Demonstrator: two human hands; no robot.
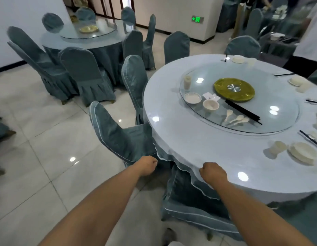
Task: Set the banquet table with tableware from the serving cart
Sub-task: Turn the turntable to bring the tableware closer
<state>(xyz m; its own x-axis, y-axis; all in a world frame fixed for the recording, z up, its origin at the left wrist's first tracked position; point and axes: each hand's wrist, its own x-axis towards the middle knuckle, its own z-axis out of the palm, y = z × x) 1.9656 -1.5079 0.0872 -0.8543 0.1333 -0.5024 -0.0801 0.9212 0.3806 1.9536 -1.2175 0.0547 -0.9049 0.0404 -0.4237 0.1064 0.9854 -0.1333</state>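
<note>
Both hands are curled: the left hand on the tablecloth hem, the right hand at the counter edge. Unplaced chopsticks, spoons and bowl are seen ahead-right on the glass turntable, nearer the right hand, the chopsticks' long axis running diagonally.

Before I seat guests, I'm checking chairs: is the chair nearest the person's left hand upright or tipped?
Tipped. The chair leans with its back slanting away from the banquet table, unlike the upright chairs behind.

A second round table stands beyond covered chairs — green exit sign behind.
</note>
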